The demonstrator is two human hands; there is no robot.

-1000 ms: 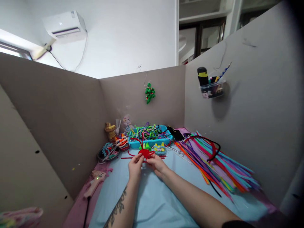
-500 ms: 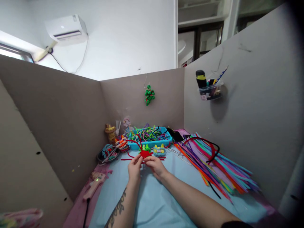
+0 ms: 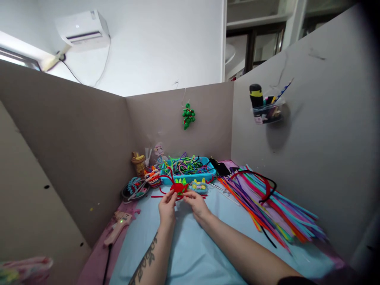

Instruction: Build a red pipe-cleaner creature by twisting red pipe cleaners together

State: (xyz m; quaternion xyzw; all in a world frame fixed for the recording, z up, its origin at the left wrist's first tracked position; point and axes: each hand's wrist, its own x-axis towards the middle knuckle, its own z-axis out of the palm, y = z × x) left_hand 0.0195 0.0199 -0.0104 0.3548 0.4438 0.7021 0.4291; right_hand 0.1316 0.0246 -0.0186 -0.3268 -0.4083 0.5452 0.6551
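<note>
While pinched at the lower left edge between the thumb and fingers (image 3: pixel 170 195) of the left hand (image 3: pixel 166 209), with barely any gap but its own thickness, the red fuzzy piece (image 3: pixel 178 187): just ahead of both hands, above the pale blue cloth (image 3: pixel 190 241). Set with its longer axis mostly crosswise, blunt and rounded towards the left, narrowing towards the right. Nearer to the left hand, though only just off, up and to the left, from the right hand (image 3: pixel 198 206). Bent close together at the lower right edge, the right fingers; too small to tell whether closed on a thin red part or merely beside it.

Plush and matt in texture, with slender red strands (image 3: pixel 171 173) curving up and leftwards from behind. Beyond, partly hidden, a green fuzzy piece (image 3: pixel 182 182); to its right, a squat blue-and-yellow one (image 3: pixel 199 186), ribbed and soft. Farther back, a smooth blue tray (image 3: pixel 190 177) full of curled, tangled stems. Off to the right, scissors (image 3: pixel 224 190) with a metallic shine, then long straight fuzzy stems (image 3: pixel 267 206) in many colours, fanned out in a loose bundle.
</note>
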